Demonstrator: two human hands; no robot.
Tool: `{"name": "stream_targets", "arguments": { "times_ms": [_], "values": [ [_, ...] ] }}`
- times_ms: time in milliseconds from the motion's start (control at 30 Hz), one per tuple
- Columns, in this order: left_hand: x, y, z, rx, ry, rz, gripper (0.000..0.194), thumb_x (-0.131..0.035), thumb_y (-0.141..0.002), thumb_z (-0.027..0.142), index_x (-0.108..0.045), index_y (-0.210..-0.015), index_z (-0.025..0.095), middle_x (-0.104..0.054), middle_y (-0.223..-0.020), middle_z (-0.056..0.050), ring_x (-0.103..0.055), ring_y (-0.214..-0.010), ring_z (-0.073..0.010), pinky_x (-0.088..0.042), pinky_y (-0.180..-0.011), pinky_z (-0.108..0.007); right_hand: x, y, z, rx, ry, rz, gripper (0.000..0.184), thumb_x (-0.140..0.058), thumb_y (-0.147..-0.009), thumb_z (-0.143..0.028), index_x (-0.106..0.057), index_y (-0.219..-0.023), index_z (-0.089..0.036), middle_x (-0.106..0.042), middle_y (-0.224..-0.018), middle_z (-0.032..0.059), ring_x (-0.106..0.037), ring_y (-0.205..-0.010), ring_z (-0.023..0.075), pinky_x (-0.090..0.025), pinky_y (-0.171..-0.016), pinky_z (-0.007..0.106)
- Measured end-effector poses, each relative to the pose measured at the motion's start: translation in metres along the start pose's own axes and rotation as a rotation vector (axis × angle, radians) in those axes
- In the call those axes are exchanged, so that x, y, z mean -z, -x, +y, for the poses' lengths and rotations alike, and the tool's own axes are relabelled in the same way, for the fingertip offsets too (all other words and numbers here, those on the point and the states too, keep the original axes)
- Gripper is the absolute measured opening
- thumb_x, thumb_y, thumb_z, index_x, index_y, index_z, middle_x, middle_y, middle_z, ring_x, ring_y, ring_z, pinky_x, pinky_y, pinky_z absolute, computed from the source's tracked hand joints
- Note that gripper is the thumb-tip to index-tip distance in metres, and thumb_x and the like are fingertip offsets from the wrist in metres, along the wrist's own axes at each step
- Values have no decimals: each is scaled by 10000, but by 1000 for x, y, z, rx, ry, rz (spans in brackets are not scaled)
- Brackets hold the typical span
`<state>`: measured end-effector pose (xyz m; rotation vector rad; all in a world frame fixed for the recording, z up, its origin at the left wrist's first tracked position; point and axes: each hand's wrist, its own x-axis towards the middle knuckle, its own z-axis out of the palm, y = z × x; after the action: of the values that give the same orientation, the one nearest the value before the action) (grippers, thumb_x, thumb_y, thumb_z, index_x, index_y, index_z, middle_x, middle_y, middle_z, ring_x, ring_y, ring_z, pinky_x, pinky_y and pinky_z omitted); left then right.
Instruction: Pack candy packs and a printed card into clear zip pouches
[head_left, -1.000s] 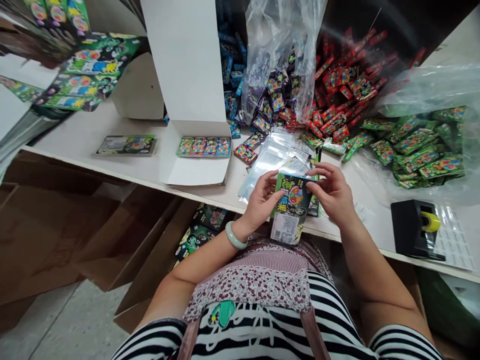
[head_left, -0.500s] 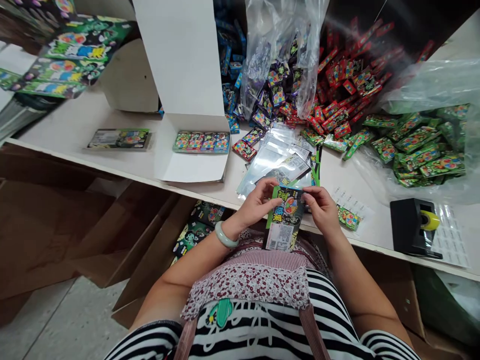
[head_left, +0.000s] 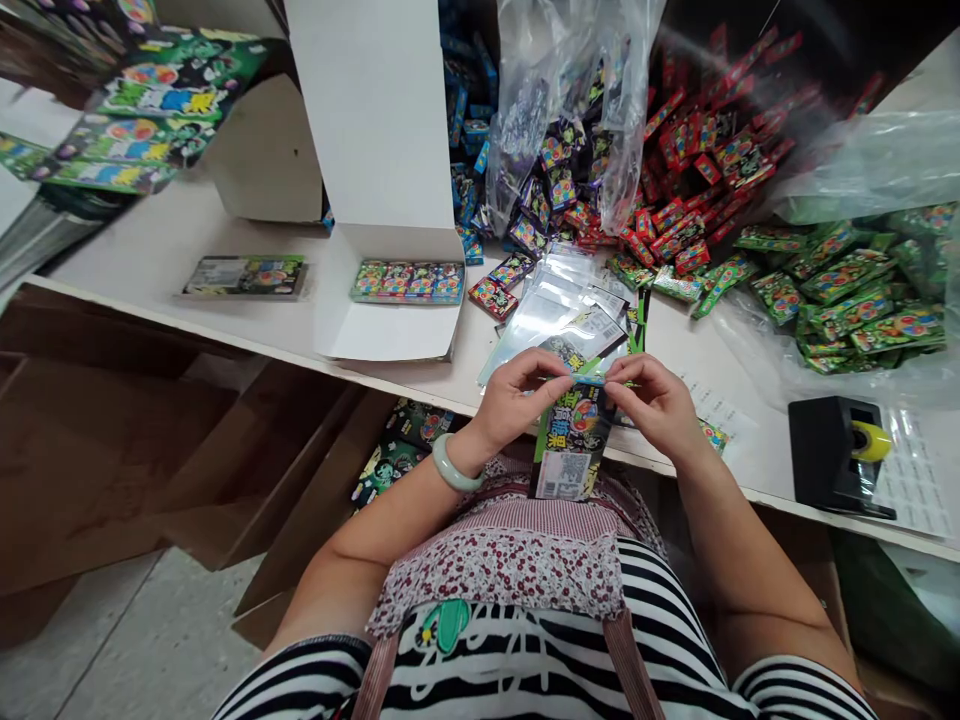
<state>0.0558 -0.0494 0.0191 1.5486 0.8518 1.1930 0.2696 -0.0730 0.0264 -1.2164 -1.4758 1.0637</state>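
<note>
Both hands hold one printed candy pouch upright at the table's front edge, over my lap. My left hand pinches its top left corner and my right hand pinches its top right corner, fingers closed along the top strip. The pouch is green and black with a white barcode label at the bottom. Just behind the hands lies a stack of clear empty pouches. A jade bangle sits on my left wrist.
An open white box holds a row of candy packs. Piles of blue, purple, red and green candy packs fill the back. A black tape dispenser stands at right. Cardboard boxes sit under the table.
The pouch has been turned more upright, and both hands have shifted from its sides to its top edge, pinching there.
</note>
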Motion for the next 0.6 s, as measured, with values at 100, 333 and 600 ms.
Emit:
{"name": "stream_targets", "arguments": {
  "times_ms": [100,333,600],
  "values": [
    [-3,-6,6,93,31,29,152,-726,-846,308,-636,-828,186,-657,-799,-2,-615,-725,-104,-529,-669,-244,-2,-9,-7,-98,-69,-12,221,-759,-765,-379,-612,-819,-223,-626,-796,-7,-572,-683,126,-474,-584,273],
    [-1,-13,12,189,69,28,156,-748,-788,267,-620,-771,180,-637,-756,3,-578,-691,-103,-498,-635,-247,2,-23,-19,-185,-113,-131,221,-763,-732,-386,-625,-733,-212,-639,-730,-12,-550,-640,120,-455,-561,264],
    [10,-16,8,154,74,-113,262,-748,-830,395,-614,-752,184,-635,-760,-8,-598,-739,-121,-551,-746,-302,-2,-11,-17,-175,-90,-55,278,-754,-767,-459,-628,-774,-212,-653,-774,6,-553,-639,125,-463,-531,259]
  ]
}}
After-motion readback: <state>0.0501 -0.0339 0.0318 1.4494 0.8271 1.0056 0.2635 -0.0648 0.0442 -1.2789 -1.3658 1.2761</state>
